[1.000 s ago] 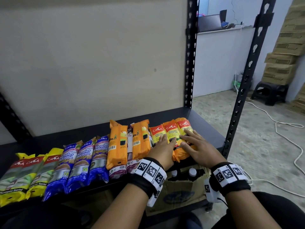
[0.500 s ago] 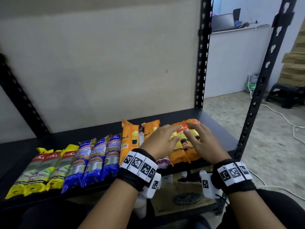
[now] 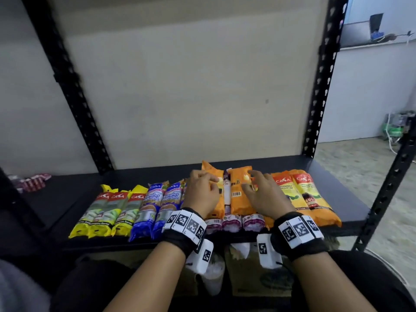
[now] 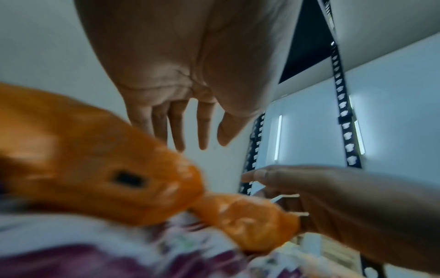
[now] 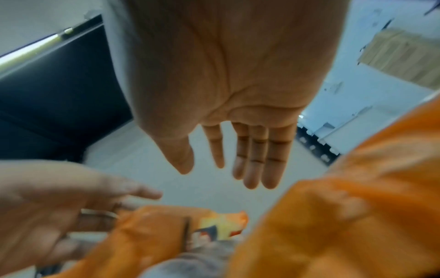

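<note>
A row of snack packets lies on the black shelf (image 3: 337, 192). In the middle are two orange packets (image 3: 239, 190) with a white-and-purple packet (image 3: 227, 194) between them. My left hand (image 3: 208, 180) hovers over the left orange packet (image 4: 83, 159), fingers straight and holding nothing. My right hand (image 3: 253, 182) hovers over the right side of this group, also relaxed and holding nothing. In the right wrist view the right hand (image 5: 238, 165) is spread above orange wrapping (image 5: 357, 206). In the left wrist view the left hand (image 4: 190, 135) is clear of the packet.
Two orange Casa packets (image 3: 299, 197) lie to the right, blue packets (image 3: 155, 206) and yellow-green Casa packets (image 3: 108, 210) to the left. Black rack uprights (image 3: 319, 86) frame a cardboard back panel. Red packs (image 3: 33, 182) sit far left. Cardboard boxes (image 3: 247, 278) stand below the shelf.
Both hands lifted off the orange Casa packets at the right and moved left over the middle orange packets. The head view turned left.
</note>
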